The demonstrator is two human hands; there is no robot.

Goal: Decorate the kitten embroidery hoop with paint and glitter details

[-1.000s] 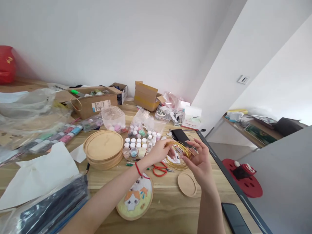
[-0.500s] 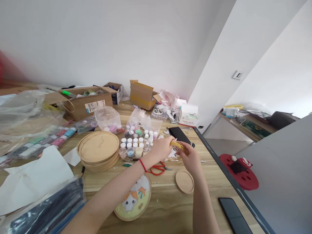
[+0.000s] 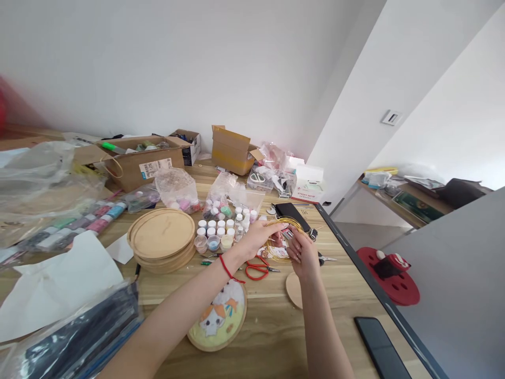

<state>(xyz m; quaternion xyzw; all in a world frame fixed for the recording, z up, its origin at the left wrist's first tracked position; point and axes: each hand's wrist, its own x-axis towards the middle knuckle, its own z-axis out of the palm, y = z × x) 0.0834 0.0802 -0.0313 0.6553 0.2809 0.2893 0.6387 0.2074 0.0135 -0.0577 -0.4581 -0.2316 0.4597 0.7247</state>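
Note:
A thin coil of gold wire (image 3: 301,225) is held between my hands above the middle right of the table. My left hand (image 3: 260,235) pinches its left side, thumb stretched along the top. On the coil's right side, the fingers of my right hand (image 3: 304,255) are closed. A small dark and red label (image 3: 289,232) shows inside the loop between them. Below the left wrist lie red-handled scissors (image 3: 256,270). A round wooden disc (image 3: 293,289) is partly hidden by my right forearm. Under my left forearm rests a round picture (image 3: 219,322) in a wooden rim.
Stacked wooden round trays (image 3: 161,235) stand left of several white-capped jars (image 3: 211,231). Cardboard boxes (image 3: 232,150) line the wall. A black case (image 3: 292,215) lies behind the hands. A phone (image 3: 381,345) sits near the table's right edge (image 3: 389,302). Plastic-wrapped dark material (image 3: 79,329) fills the front left.
The wire coil has turned so its loop opens toward me, and the label now shows. My right hand has shifted slightly lower, its forearm now covering part of the wooden disc.

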